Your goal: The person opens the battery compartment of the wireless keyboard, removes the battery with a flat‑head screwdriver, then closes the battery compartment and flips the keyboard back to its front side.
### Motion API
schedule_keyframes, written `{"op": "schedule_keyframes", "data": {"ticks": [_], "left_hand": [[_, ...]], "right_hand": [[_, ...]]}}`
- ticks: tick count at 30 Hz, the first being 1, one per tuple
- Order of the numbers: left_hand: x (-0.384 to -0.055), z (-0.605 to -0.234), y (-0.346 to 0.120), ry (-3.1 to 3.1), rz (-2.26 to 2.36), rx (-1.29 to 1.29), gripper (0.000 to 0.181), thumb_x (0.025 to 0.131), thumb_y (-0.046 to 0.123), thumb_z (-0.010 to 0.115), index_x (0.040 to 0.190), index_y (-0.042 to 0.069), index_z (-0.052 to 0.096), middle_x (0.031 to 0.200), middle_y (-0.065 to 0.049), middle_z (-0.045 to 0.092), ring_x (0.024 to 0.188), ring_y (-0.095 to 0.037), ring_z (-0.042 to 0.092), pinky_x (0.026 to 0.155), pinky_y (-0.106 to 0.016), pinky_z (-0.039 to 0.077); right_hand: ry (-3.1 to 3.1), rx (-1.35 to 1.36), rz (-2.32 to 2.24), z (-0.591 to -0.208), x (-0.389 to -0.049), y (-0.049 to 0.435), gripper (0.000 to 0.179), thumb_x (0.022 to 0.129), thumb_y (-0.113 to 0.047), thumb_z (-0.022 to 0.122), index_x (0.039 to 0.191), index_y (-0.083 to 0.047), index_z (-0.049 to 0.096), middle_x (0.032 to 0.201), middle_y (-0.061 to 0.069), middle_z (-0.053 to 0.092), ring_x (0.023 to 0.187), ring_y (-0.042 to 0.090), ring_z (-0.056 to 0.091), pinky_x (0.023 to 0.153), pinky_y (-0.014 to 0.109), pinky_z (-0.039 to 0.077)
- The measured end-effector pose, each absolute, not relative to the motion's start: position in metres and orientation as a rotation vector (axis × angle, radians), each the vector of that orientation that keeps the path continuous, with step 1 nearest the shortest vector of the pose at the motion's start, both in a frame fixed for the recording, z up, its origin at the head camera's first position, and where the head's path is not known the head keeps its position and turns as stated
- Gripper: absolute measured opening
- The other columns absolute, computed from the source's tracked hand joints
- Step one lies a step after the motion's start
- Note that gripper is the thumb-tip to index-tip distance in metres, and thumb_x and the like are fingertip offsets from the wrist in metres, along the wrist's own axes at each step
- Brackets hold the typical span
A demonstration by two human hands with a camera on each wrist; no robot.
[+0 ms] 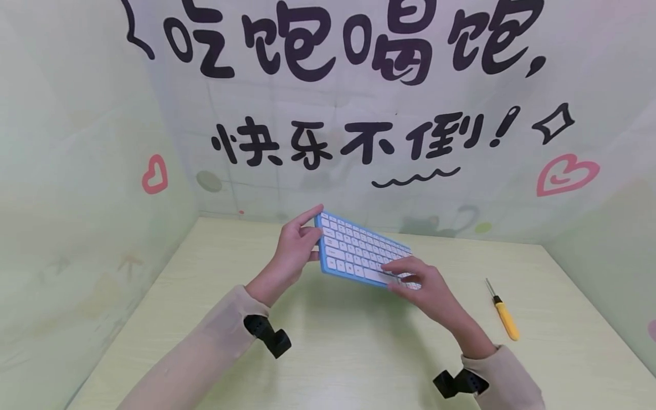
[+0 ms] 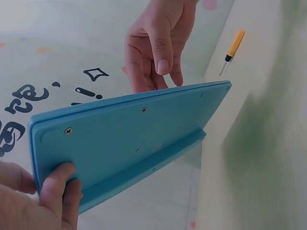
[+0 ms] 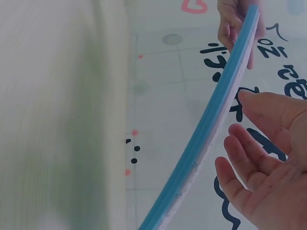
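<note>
my left hand (image 1: pixel 294 250) is gripping the keyboard (image 1: pixel 353 245) by its left short end, w/ fingers wrapped onto the back. my right hand (image 1: pixel 422 282) isn't clamped on anything: fingers loosely bent, spread a bit, over the key side nr the right end. can't tell if a fingertip touches the keys; the right wrist view shows a gap btwn most of that hand & the board.

the keyboard is up off the table (image 1: pixel 333 353), held at a tilt in front of me, w/ white keys facing me & a blue frame round them. left wrist view gives the back: plain blue, a few small screws (image 2: pixel 68 131), plus a raised ridge (image 2: pixel 144 165) along one long side. soft shadow on the tabletop below.

screwdriver (image 1: pixel 503 313) lies on the table to the right, well apart from both hands; yellow handle twd me, black collar, thin metal shaft pointing twd the back wall (image 1: pixel 335 102). that wall has big black chinese chars, w/ a pink heart (image 1: pixel 568 175) at right. each wrist has a small black cam, left (image 1: pixel 269 336) & right (image 1: pixel 460 382), at the cuffs of my pale sleeves (image 1: pixel 205 341).
</note>
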State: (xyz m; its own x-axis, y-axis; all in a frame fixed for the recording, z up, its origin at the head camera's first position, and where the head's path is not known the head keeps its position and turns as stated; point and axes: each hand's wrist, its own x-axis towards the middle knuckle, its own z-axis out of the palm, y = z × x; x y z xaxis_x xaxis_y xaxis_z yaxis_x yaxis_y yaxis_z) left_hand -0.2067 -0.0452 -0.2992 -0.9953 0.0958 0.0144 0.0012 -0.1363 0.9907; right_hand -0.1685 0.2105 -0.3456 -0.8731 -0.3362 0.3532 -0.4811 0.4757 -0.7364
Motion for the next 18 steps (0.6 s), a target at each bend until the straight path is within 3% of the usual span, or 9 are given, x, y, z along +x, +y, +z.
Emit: {"op": "schedule_keyframes", "data": {"ticks": [11, 18], "left_hand": [[-0.205, -0.295, -0.040, 1.992, 2.331, 0.084, 0.048, 0.093, 0.001, 0.045, 0.138, 0.018, 0.042, 0.102, -0.015, 0.063, 0.082, -0.023, 0.064, 0.061, -0.032, 0.053], [-0.204, -0.295, -0.035, 1.985, 2.331, 0.072, 0.048, 0.092, 0.000, 0.046, 0.137, 0.019, 0.043, 0.102, -0.014, 0.063, 0.082, -0.023, 0.064, 0.061, -0.032, 0.053]], "right_hand": [[-2.521, 0.674, 1.375, -0.351, -0.165, 0.200, 0.026, 0.077, -0.007, 0.073, 0.103, -0.008, 0.069, 0.100, 0.002, 0.059, 0.088, 0.017, 0.056, 0.074, 0.030, 0.050], [-2.512, 0.655, 1.363, -0.357, -0.168, 0.199, 0.026, 0.076, -0.001, 0.072, 0.102, -0.003, 0.067, 0.099, 0.008, 0.059, 0.085, 0.022, 0.056, 0.072, 0.031, 0.049]]}}
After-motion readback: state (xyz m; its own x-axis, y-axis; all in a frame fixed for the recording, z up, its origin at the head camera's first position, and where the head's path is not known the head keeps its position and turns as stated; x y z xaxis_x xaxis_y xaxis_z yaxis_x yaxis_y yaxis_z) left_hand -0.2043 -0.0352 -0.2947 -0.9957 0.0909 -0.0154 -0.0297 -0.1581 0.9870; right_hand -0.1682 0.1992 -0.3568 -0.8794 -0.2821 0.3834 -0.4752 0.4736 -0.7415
